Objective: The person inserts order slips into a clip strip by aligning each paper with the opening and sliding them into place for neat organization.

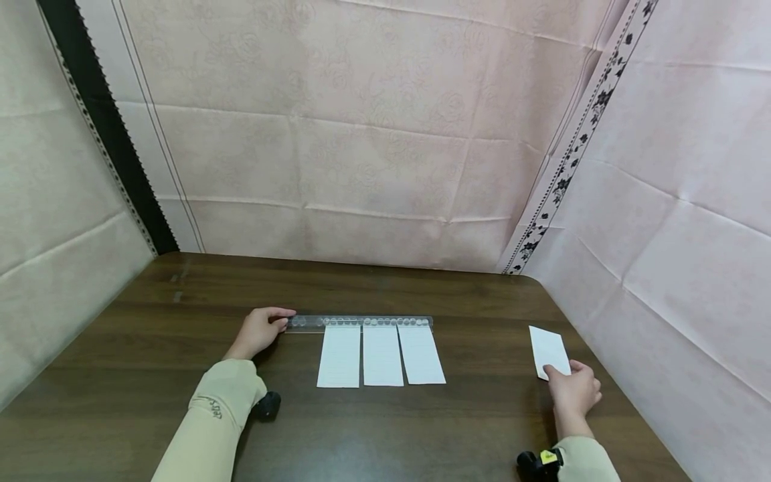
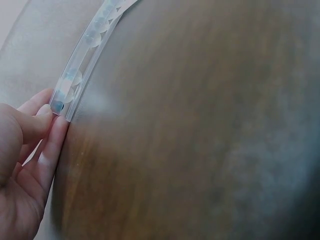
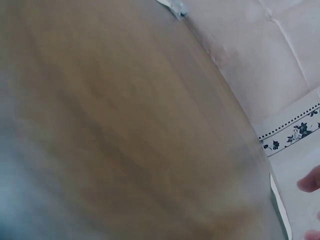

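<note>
A clear plastic ticket rail (image 1: 360, 321) with a row of round clear discs or beads lies across the table. Pinched between thumb and fingers of my left hand (image 1: 260, 333) is its left end; the left wrist view shows the rail's tip (image 2: 64, 102) between them. Three white paper slips run down from the rail side by side: a left slip (image 1: 338, 358), a middle slip (image 1: 383, 358) and a slightly slanted right slip (image 1: 421, 356). Far to the right, my right hand (image 1: 573, 388) holds another white slip (image 1: 549, 349) by its near end, thumb on top.
The brown wooden table (image 1: 385, 428) ends at a pale patterned cloth (image 1: 337, 161) hanging behind it. More cloth (image 1: 693, 221) closes in on the right, close to the right hand, and another sheet (image 1: 60, 201) stands on the left. Black wrist cameras sit on both sleeves.
</note>
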`<move>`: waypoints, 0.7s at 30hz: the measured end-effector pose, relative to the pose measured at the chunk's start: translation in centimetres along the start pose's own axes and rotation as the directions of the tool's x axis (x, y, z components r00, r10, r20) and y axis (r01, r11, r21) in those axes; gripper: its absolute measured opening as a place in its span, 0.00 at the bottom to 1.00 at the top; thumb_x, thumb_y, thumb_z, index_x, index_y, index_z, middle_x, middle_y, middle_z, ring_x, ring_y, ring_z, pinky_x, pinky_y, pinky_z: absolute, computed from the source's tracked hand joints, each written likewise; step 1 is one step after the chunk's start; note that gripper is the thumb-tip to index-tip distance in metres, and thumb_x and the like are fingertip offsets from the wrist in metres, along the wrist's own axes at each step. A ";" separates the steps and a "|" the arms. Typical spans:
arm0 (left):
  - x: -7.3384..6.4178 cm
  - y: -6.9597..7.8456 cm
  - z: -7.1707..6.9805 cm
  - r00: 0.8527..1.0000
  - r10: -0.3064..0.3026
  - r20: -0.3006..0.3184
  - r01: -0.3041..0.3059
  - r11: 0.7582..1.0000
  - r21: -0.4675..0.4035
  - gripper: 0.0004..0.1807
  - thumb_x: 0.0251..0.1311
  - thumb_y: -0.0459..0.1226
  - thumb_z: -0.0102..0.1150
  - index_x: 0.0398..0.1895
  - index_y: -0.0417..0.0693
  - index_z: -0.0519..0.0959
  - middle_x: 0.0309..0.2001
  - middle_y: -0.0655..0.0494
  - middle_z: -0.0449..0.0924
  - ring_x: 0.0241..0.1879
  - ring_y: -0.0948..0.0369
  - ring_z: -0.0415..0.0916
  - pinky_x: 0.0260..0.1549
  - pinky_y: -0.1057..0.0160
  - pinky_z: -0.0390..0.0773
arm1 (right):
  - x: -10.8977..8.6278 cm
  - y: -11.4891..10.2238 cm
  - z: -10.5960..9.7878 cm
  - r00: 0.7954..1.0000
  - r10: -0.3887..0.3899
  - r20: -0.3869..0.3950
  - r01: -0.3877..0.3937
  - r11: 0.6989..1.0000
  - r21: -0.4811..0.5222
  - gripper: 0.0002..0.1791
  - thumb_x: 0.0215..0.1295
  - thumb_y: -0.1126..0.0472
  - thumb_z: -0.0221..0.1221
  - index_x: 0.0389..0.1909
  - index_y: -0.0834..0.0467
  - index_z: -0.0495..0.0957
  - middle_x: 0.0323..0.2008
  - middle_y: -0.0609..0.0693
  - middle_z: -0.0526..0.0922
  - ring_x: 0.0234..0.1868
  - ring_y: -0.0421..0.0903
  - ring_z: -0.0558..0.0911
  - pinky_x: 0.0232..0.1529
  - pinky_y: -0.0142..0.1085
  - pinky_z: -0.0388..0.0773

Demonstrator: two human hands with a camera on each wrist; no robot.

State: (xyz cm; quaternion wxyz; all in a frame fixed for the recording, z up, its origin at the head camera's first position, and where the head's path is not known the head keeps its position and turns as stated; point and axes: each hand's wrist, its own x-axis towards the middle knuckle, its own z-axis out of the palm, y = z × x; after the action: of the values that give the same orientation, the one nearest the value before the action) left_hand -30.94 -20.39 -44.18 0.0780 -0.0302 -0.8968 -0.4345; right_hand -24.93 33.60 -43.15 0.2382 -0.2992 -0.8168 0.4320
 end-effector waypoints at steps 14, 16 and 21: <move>-0.3 0.0 0.0 1.000 -0.012 0.001 0.012 1.000 -0.004 0.12 0.63 0.28 0.52 0.48 0.39 0.81 0.44 0.43 0.80 0.37 0.56 0.76 0.39 0.56 0.74 | 1.0 -0.2 0.1 0.988 -0.021 0.156 0.062 0.963 -0.262 0.31 0.52 0.55 0.62 0.49 0.73 0.68 0.49 0.79 0.62 0.54 0.75 0.53 0.52 0.62 0.50; -0.3 0.1 0.0 1.000 -0.005 0.000 0.005 1.000 -0.001 0.12 0.63 0.28 0.52 0.48 0.39 0.81 0.43 0.43 0.80 0.38 0.56 0.76 0.40 0.55 0.74 | 1.1 0.1 0.1 0.985 -0.046 0.169 0.095 0.950 -0.297 0.29 0.51 0.56 0.62 0.48 0.74 0.70 0.48 0.78 0.65 0.52 0.73 0.56 0.52 0.60 0.50; -0.5 0.3 -0.1 1.000 0.015 -0.001 -0.015 1.000 0.003 0.12 0.63 0.29 0.52 0.48 0.39 0.80 0.44 0.42 0.80 0.38 0.55 0.76 0.40 0.54 0.75 | 1.6 0.4 0.1 0.980 -0.096 0.175 0.153 0.924 -0.350 0.27 0.50 0.58 0.64 0.45 0.74 0.73 0.44 0.73 0.72 0.49 0.70 0.60 0.49 0.57 0.52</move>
State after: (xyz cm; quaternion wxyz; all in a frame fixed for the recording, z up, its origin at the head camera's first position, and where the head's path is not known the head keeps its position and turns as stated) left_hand -30.44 -20.25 -43.98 0.0820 -0.0365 -0.8972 -0.4324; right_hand -26.04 34.85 -43.30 0.1421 -0.2509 -0.9156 0.2802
